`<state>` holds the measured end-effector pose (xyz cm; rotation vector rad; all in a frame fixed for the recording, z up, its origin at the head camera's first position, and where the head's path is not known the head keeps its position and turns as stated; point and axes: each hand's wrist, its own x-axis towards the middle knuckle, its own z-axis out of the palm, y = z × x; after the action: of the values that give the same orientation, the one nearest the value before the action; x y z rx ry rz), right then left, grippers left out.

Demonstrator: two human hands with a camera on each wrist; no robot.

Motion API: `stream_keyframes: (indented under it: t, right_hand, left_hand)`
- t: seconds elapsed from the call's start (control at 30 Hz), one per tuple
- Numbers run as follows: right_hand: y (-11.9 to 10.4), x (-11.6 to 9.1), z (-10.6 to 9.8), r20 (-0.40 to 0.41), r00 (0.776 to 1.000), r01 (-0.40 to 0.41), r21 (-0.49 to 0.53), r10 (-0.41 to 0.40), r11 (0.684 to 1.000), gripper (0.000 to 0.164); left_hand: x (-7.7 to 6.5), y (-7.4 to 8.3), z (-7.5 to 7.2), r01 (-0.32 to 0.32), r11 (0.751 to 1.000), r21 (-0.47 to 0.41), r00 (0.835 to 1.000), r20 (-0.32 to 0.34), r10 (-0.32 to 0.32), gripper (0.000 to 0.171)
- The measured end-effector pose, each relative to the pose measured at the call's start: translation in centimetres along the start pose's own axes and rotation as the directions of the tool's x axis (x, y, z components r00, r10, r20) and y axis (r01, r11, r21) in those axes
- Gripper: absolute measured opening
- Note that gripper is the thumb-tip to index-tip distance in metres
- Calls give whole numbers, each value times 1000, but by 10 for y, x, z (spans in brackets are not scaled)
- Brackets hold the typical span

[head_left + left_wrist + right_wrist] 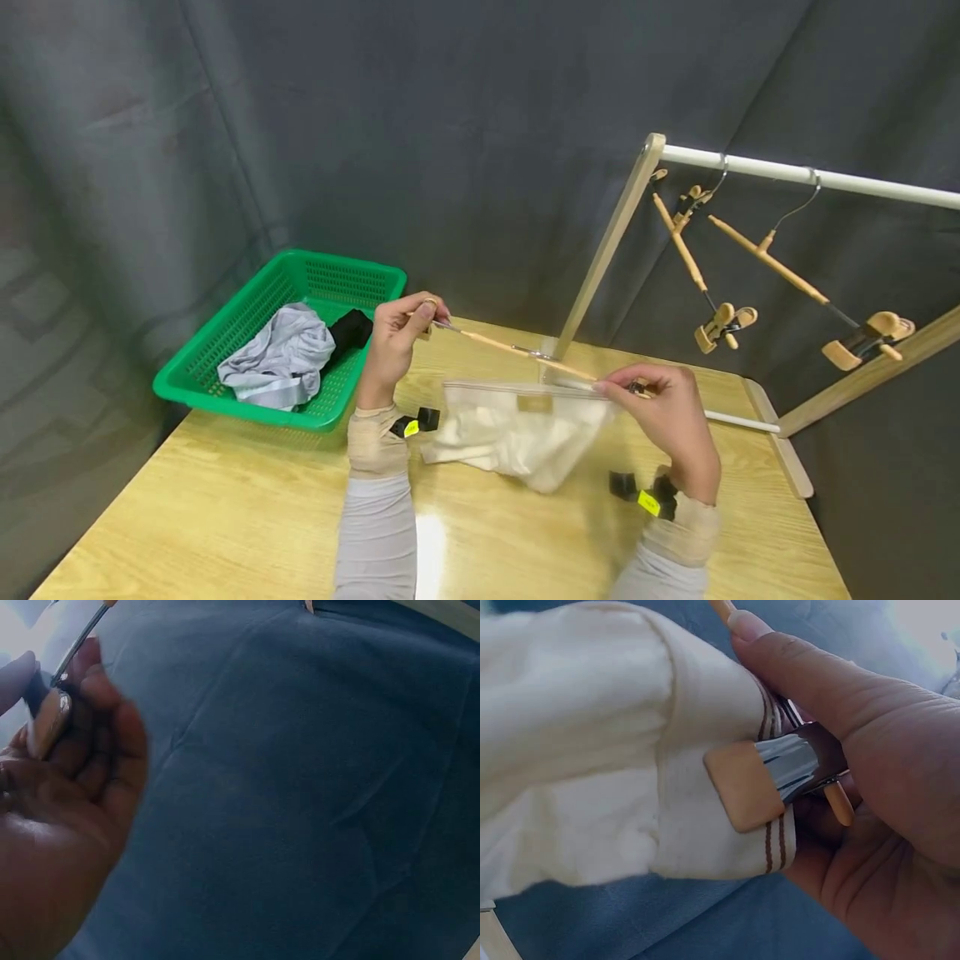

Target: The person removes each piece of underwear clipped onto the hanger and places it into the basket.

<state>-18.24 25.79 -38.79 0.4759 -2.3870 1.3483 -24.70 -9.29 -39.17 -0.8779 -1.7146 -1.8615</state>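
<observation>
A wooden clip hanger [495,343] stretches between my two hands, over the table. Its left end clip [49,724] is pinched by my left hand [393,342], with no cloth showing in it. At the other end my right hand [667,408] grips the hanger beside its clip [744,786], thumb along the bar. That clip bites the striped waistband of a cream cloth garment [517,433], which looks like briefs or shorts. The garment hangs below the bar, its left waistband corner loose and apart from the left hand.
A green basket [217,408] at the left holds a grey garment [281,354] and a black cloth [349,329]. On the right stands a rack with a white rail [765,169] and wooden posts. Clip hangers [795,279] hang from it. Grey curtain [480,150] backs the wooden table [247,508].
</observation>
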Motion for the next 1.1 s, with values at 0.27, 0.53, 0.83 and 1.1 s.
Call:
stream_keyframes:
  t: [0.27, 0.53, 0.83, 1.1]
  right_hand:
    - [0, -2, 0, -7, 1000, -19, -55, 19, 998, 8]
    - [-3, 3, 1, -5, 999, 40, 25, -40, 999, 10]
    - [-3, -2, 1, -20, 995, -101, -97, 100, 990, 15]
    - [-3, 4, -1, 0, 996, -89, -28, 89, 996, 17]
  left_hand:
    - [-5, 3, -2, 189, 980, 69, 975, 106, -195, 29]
    - [0, 10, -7, 231, 958, 169, 952, 162, -258, 23]
    - [-13, 10, -8, 354, 887, 296, 842, 311, -440, 9]
    - [-4, 13, -8, 273, 933, 235, 899, 283, -334, 10]
